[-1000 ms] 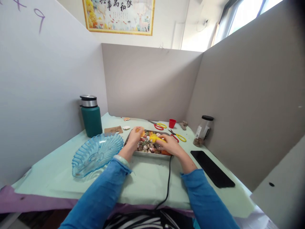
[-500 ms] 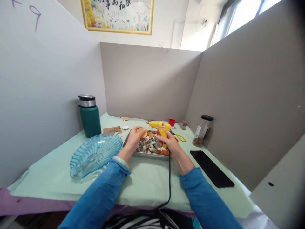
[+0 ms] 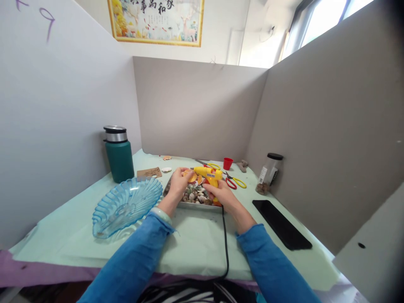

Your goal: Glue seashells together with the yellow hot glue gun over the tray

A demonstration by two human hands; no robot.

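Observation:
In my right hand (image 3: 221, 193) is a yellow hot glue gun (image 3: 210, 173), gripped by its handle, with its nozzle pointing left. My left hand (image 3: 177, 184) pinches an orange seashell (image 3: 190, 176) close to that nozzle; whether the two touch I cannot tell. Both hands hover over a metal tray (image 3: 198, 206) filled with small shells (image 3: 197, 195) and several orange ones. A black cord (image 3: 225, 244) runs from the gun's handle down past the table's front edge.
A blue scalloped glass dish (image 3: 126, 206) lies left, a green bottle (image 3: 119, 158) behind it. Scissors with yellow handles (image 3: 240, 182), a red cup (image 3: 227, 163), and a brown board (image 3: 149, 172) stand farther back. On the right are a clear jar (image 3: 268, 174) and a black slab (image 3: 280, 224).
The glue gun has moved down and left, bringing its nozzle to the orange shell. My left hand has barely moved. The scissors behind the gun now show more.

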